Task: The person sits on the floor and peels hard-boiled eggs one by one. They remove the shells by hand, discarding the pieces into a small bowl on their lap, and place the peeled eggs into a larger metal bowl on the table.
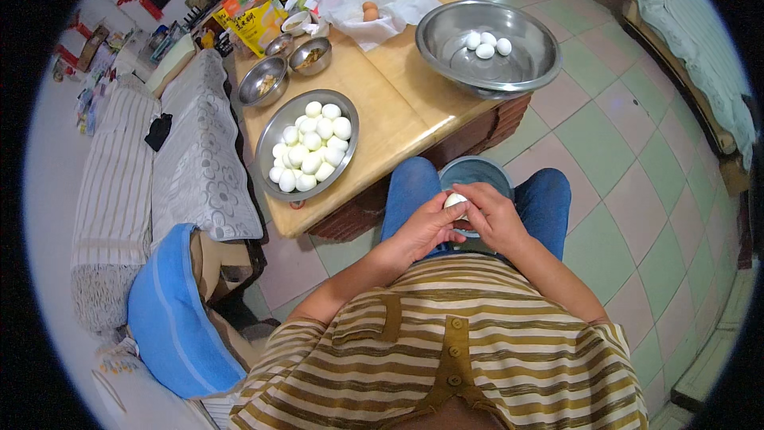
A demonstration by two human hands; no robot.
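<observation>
Between my knees, my left hand holds a white, apparently peeled egg. My right hand has its fingertips on the same egg from the other side. Beneath both hands stands a grey-blue bucket, its inside partly hidden by them. On the wooden table, a steel bowl at the left is heaped with peeled eggs. A larger steel basin at the table's right corner has several white eggs in it. Two brown eggs lie on a white plastic bag farther back.
Small steel bowls with food, including one bowl, stand on the table behind the heaped bowl. A yellow food packet and several bottles crowd the far end. A covered sofa flanks the left, with a blue towel nearer me.
</observation>
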